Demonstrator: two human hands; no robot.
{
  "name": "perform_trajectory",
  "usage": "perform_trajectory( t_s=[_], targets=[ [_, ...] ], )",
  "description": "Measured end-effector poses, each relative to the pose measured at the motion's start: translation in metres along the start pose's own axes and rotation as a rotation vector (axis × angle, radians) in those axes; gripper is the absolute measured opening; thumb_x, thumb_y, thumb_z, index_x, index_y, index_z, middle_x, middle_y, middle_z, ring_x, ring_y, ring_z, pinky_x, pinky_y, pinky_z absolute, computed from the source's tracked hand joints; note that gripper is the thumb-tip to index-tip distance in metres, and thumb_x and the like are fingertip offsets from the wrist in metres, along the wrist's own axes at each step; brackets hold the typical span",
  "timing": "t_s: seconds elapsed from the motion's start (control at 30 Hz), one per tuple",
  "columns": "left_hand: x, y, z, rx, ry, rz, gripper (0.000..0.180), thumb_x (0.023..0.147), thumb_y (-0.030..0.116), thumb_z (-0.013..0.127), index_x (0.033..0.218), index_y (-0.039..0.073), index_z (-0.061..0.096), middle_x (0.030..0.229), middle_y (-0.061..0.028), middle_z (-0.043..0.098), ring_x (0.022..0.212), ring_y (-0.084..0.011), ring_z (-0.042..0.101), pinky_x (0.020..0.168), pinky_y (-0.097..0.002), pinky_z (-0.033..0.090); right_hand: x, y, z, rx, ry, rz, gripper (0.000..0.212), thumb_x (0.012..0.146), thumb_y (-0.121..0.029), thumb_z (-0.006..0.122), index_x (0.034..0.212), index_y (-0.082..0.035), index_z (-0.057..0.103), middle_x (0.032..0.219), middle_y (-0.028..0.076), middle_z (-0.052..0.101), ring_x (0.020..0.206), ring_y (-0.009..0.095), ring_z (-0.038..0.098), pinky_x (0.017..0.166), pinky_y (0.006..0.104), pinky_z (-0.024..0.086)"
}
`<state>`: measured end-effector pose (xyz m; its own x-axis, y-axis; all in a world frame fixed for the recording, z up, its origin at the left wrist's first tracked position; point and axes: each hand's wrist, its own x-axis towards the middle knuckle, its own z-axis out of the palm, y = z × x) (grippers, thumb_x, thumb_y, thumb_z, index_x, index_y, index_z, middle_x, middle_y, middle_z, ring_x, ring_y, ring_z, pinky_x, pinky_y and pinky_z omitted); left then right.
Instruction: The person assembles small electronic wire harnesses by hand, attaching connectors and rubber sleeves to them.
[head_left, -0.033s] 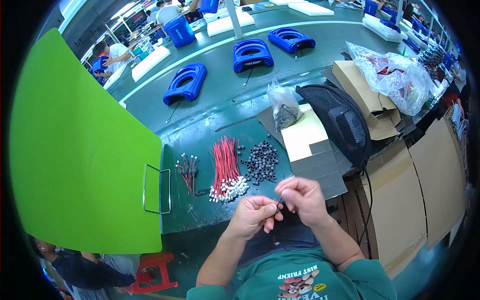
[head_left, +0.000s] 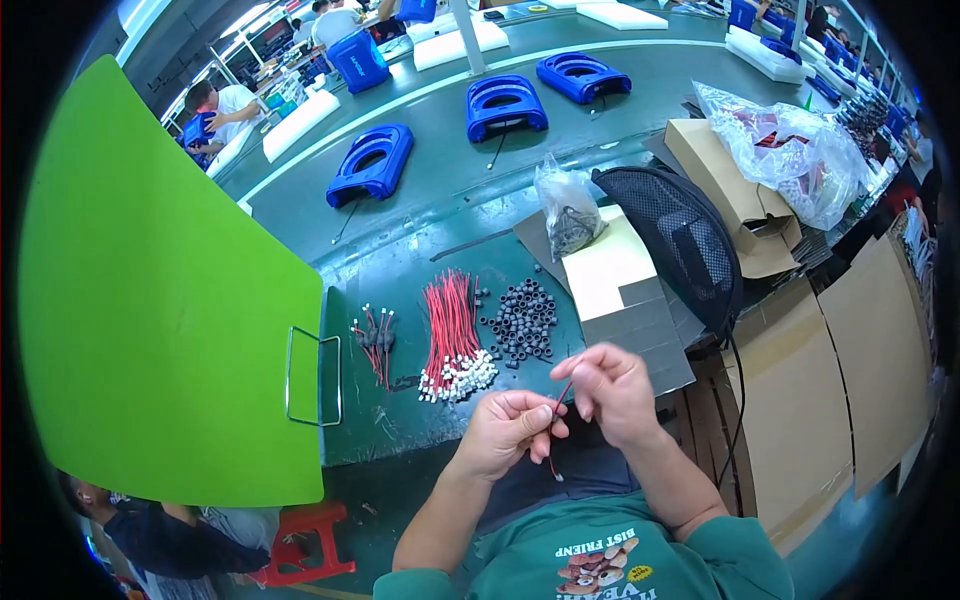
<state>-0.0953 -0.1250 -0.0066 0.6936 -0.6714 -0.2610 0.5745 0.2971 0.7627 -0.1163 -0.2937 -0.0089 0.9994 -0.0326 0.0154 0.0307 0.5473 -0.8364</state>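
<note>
My left hand (head_left: 510,430) and my right hand (head_left: 612,392) meet over my lap at the near edge of the green work mat (head_left: 400,420). Both pinch one thin red wire (head_left: 556,420), whose lower end hangs down with a small white tip. Just beyond my hands lies a bundle of red wires (head_left: 450,325) with white connectors at the near end. To its right sits a pile of small black rings (head_left: 522,320). A few wires with dark pieces on them (head_left: 375,335) lie to the left of the bundle.
A large green panel (head_left: 170,300) with a wire handle (head_left: 315,375) stands on my left. Beyond the mat, blue plastic housings (head_left: 372,165) ride a conveyor. A filled plastic bag (head_left: 565,205), a black mesh chair back (head_left: 680,240) and cardboard boxes (head_left: 740,195) crowd the right. A red stool (head_left: 310,545) stands by another person (head_left: 150,545).
</note>
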Motion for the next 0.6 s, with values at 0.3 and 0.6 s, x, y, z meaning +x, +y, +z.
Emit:
perform_trajectory(
  t_s=[0.3, 0.6],
  targets=[
    [-0.001, -0.015, 0.0, -0.205, 0.005, 0.166, 0.013, 0.087, 0.012, 0.052, 0.091, 0.0, 0.056, 0.077, -0.014, 0.063, 0.053, -0.0107, 0.059, 0.046, -0.0197, 0.049, 0.004, -0.006, 0.002, 0.15, 0.048, -0.054, 0.014, 0.087, -0.009, 0.052, 0.097, 0.0, 0.056, 0.08, 0.013, 0.063, 0.058, 0.011, 0.06, 0.054, 0.0203, 0.05],
    [-0.001, -0.02, -0.005, -0.296, 0.09, 0.293, 0.01, 0.088, 0.013, 0.051, 0.087, 0.003, 0.054, 0.078, -0.0134, 0.063, 0.058, -0.0129, 0.062, 0.053, -0.0237, 0.053, 0.003, -0.018, 0.003, -0.289, -0.322, -0.177, 0.01, 0.072, 0.003, 0.063, 0.082, 0.001, 0.065, 0.086, 0.013, 0.064, 0.073, 0.017, 0.063, 0.066, 0.0245, 0.051]
  ],
)
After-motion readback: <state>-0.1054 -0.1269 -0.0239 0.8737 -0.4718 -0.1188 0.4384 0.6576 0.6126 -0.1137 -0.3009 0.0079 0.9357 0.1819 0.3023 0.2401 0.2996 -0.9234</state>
